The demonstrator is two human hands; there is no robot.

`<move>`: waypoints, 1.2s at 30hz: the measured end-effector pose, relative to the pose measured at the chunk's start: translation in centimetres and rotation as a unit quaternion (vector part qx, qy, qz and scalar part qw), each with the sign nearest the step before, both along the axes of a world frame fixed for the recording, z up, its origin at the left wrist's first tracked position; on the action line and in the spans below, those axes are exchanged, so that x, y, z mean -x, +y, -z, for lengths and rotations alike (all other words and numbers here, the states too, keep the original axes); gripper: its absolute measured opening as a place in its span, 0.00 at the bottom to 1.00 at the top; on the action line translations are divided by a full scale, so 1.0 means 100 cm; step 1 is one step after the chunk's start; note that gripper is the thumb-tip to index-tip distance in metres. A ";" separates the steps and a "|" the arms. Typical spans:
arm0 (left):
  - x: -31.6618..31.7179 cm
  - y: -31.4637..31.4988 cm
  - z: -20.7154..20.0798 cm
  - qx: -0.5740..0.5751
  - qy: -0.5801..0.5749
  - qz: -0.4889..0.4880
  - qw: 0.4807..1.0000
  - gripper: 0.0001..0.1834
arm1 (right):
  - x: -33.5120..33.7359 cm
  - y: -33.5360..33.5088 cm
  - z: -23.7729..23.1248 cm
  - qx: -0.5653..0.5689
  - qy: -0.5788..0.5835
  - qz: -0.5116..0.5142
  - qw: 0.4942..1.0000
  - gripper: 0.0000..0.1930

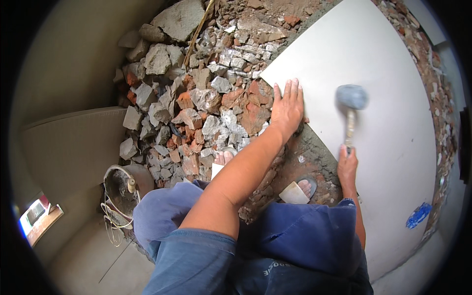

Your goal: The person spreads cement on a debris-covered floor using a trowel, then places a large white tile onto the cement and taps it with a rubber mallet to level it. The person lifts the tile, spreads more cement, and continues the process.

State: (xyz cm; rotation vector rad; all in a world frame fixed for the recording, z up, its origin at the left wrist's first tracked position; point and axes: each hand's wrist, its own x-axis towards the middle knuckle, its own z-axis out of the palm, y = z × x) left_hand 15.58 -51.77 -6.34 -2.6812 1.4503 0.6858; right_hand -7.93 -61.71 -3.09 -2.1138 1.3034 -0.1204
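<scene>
A large, smooth white tile [378, 162] covers the ground from the middle to the right. My left hand [287, 109] lies with fingers stretched out along the tile's left edge, near its corner, the fingertips at the edge. In my right hand [347, 169] is the handle of a mallet [352, 97] with a thick grey-blue head. The head, slightly blurred, is over the tile; whether it touches the surface I cannot tell. Grey wet mortar [317, 143] shows along the tile's near left edge.
Broken concrete and brick rubble [196, 98] is heaped on the left. A bucket [140, 179] with a handle stands at lower left, by a plain panel [73, 147]. A blue crumpled piece [419, 215] lies on the tile. My sandalled foot [306, 187] is between rubble and tile.
</scene>
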 end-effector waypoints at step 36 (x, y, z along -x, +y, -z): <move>-0.087 0.133 0.028 0.158 -0.097 -0.292 0.938 0.30 | 0.053 0.033 0.046 -0.075 -0.104 0.134 0.983 0.16</move>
